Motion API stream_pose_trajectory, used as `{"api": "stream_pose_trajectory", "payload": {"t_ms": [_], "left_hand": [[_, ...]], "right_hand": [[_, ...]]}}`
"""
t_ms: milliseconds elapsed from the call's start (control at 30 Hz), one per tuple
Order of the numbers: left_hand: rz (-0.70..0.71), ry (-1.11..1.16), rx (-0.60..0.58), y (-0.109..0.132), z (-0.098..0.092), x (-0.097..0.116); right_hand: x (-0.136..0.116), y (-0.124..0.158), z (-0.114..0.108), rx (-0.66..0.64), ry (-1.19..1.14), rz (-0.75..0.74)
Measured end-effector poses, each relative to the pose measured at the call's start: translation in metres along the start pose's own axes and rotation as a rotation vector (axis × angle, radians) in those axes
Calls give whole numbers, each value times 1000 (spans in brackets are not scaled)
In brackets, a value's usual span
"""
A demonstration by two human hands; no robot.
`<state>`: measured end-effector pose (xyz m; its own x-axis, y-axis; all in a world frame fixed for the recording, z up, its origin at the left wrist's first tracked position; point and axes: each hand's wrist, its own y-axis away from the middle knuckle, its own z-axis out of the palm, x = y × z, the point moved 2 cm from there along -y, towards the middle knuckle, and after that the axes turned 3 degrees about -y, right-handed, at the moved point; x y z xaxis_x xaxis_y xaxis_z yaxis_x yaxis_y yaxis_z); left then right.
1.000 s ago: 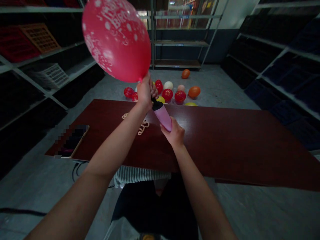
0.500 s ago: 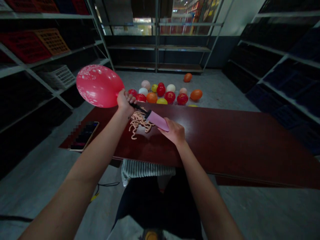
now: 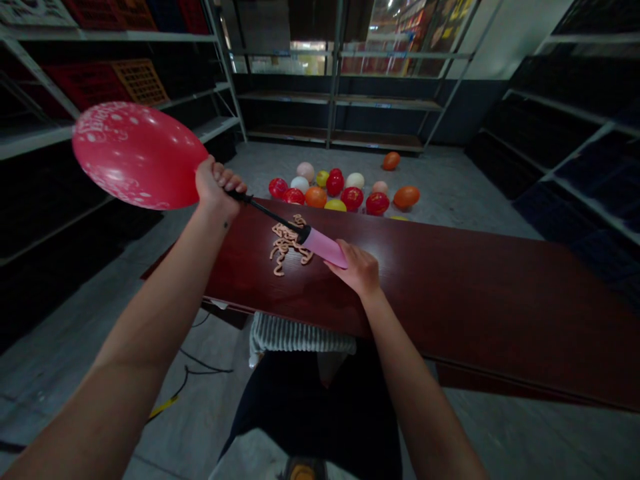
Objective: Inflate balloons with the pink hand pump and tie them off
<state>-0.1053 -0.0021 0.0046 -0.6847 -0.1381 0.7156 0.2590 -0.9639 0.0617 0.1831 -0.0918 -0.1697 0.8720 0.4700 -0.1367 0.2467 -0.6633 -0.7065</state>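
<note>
A large inflated red balloon [image 3: 137,157] with white print sits at the upper left, its neck inside my left hand [image 3: 217,187]. The fingers of that hand are closed round the balloon's neck and the black nozzle end of a hand pump. My right hand [image 3: 356,267] grips the pink pump barrel [image 3: 325,247] over the table. Between the two hands the pump's thin black rod is drawn out long. Below the rod, a tangle of long peach-coloured uninflated balloons [image 3: 283,248] lies on the dark red table [image 3: 450,287].
Several inflated balloons [image 3: 353,198] in red, orange, yellow and white lie on the floor beyond the table. Metal shelves [image 3: 383,103] stand at the back, with crates on the left shelves [image 3: 140,80]. A striped cloth [image 3: 300,333] lies below the table's near edge.
My left hand has moved left and slightly up with the red balloon, which looks larger. More of the pump's black rod shows. The view has shifted, and the phone at the left is out of sight.
</note>
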Motion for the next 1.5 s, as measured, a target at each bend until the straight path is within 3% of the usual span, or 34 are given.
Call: {"api": "stream_pose_trajectory", "payload": {"t_ms": [233, 400, 533, 667, 800, 933, 1067, 1233, 1367, 1500], "left_hand": [[32, -33, -175, -5, 73, -28], [-29, -100, -286, 10, 115, -85], [-164, -116, -304, 31, 129, -140], [-256, -100, -264, 34, 126, -164], [-232, -72, -190, 20, 105, -155], [-242, -45, -55, 3, 67, -134], [-246, 28, 69, -14, 27, -106], [-181, 58, 109, -30, -7, -61], [-132, 31, 117, -34, -10, -29], [-85, 22, 22, -32, 15, -16]], "right_hand": [[13, 5, 0, 158, -27, 141], [19, 6, 2, 220, -72, 232], [23, 8, 4, 246, -82, 327], [25, 8, 5, 234, -66, 356], [23, 6, 5, 185, -43, 303], [16, 1, 7, 61, -11, 201], [9, 0, 8, -9, 6, 92], [6, 1, 9, -67, -2, 42], [4, 0, 7, -60, -24, 15], [7, 0, 5, -12, -43, 57]]}}
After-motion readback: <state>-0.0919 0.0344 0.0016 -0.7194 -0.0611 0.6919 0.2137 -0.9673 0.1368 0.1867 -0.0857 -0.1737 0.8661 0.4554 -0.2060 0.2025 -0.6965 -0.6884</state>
